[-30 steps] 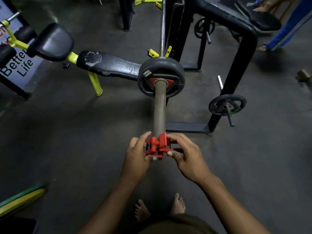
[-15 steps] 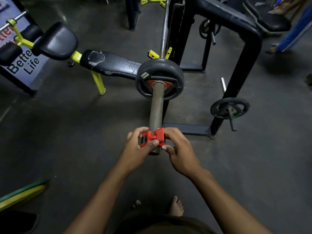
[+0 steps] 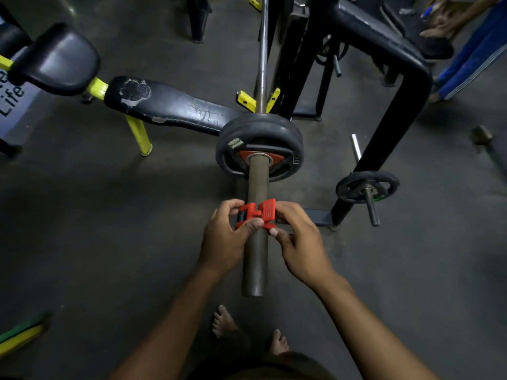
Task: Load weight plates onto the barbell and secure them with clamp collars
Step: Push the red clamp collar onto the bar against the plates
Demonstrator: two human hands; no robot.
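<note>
The barbell sleeve points toward me, its end free below my hands. Black weight plates sit on the sleeve farther up, with a red hub around the bar. A red clamp collar wraps the sleeve about midway between its end and the plates, apart from them. My left hand grips the collar's left side, thumb pressed on its front. My right hand holds the collar's right side with fingertips.
A black bench with yellow legs stands at the left. A black rack frame rises at the right, with a small plate on its peg. Another person's blue trouser leg shows at top right. My bare feet are below.
The collar has slid from the end of the sleeve up the bar toward the plates, with both hands moving along with it; more bare sleeve now shows below my hands.
</note>
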